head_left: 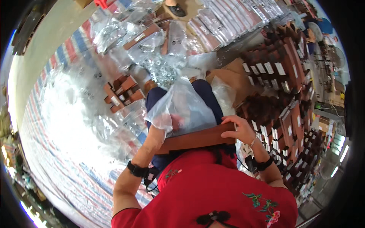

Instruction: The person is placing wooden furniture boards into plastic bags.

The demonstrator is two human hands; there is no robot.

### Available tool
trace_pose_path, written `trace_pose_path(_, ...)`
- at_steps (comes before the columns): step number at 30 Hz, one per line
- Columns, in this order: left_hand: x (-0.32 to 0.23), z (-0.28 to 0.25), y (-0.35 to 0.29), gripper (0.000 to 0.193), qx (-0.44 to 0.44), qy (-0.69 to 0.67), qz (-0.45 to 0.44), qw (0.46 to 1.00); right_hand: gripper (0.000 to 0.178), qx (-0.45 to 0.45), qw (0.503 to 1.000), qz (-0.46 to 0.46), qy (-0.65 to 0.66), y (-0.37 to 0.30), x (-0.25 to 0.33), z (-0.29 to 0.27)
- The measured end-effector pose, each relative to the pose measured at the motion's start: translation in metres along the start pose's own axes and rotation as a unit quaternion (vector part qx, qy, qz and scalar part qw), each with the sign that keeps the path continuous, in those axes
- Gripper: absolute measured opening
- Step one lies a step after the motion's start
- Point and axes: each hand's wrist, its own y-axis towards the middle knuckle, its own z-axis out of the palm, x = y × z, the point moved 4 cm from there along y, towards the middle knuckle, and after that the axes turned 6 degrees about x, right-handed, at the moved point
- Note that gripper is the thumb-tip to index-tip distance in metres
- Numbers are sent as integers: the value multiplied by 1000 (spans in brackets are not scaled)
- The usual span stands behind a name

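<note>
Across my lap lies a long reddish-brown board [194, 142]. My right hand [242, 131] grips its right end, the thumb on the near side and the fingers over the far edge. A clear plastic bag [190, 104] spreads over my knees, against the board's far edge. My left hand [163, 130] is by the board's left end, with the bag's film covering its fingers; they show only faintly through it, so their grip cannot be made out.
Brown pieces with white labels [266, 68] are stacked high on the right. Several short brown blocks [123, 93] lie left of my knees. Small clear packets [161, 70] are heaped ahead. Bagged boards [228, 22] lie in rows at the far right. Plastic bags [72, 110] cover the striped sheet [70, 49].
</note>
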Motion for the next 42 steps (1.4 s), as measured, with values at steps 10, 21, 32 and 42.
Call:
trace_pose_path(10, -31, -111, -85, 48, -197, -198, 317, 907, 60, 79, 996, 13, 25, -25, -35, 24)
trace_pose_path(21, -52, -29, -169, 40, -369, 686, 71, 623, 55, 49, 989, -130, 46, -20, 17, -4)
trace_pose_path(32, -5, 44, -58, 58, -155, -49, 49, 985, 58, -173, 826, -425, -327, 23, 109, 62)
trace_pose_path(42, -11, -29, -23, 49, -273, -149, 146, 939, 71, -64, 842, -412, -341, 68, 145, 99)
